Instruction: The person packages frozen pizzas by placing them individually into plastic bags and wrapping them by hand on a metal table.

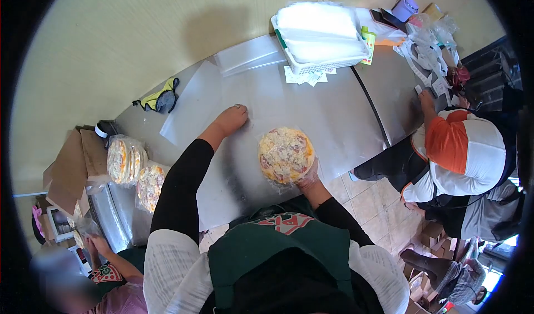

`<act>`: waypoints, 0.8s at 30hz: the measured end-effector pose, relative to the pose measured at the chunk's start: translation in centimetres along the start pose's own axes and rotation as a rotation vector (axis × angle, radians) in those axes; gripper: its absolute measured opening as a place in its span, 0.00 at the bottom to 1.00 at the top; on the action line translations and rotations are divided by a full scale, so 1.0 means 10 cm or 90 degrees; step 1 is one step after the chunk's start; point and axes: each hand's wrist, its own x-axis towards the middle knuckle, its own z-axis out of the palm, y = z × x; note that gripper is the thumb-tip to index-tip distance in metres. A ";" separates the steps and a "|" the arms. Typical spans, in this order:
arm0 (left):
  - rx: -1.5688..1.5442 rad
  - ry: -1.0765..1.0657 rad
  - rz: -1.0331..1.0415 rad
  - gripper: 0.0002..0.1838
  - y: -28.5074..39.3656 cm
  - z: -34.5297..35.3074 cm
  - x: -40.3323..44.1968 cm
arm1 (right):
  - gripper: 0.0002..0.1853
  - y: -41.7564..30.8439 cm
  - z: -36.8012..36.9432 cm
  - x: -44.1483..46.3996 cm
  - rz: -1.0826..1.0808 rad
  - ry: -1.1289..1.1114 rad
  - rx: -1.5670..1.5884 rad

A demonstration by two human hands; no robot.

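My right hand (309, 176) grips the lower right edge of a pizza (286, 155) topped with cheese and pieces of meat. Clear plastic wrap shows around its rim, and its topped face is turned up to me. To the upper left, my left hand (232, 119) is low over the metal table (328, 113), its fingers curled together. Whatever those fingers might hold is too small or hidden to make out. Clear plastic sheeting (189, 99) lies flat beside that hand.
Bagged pizzas (127, 161) stand at the left by a cardboard box (71, 166). A white basket (328, 66) of plastic bags sits at the back, with a yellow-black strap item (161, 98) farther left. Co-workers are at the right (467, 147) and lower left (119, 272).
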 end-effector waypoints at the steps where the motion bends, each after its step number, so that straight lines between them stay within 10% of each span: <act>1: -0.005 0.007 -0.006 0.05 0.01 0.00 0.01 | 0.26 -0.03 -0.02 0.01 0.002 0.004 0.002; 24: -0.038 0.190 -0.139 0.10 0.83 -0.35 -0.47 | 0.27 -0.11 0.12 -0.19 0.025 -0.002 -0.045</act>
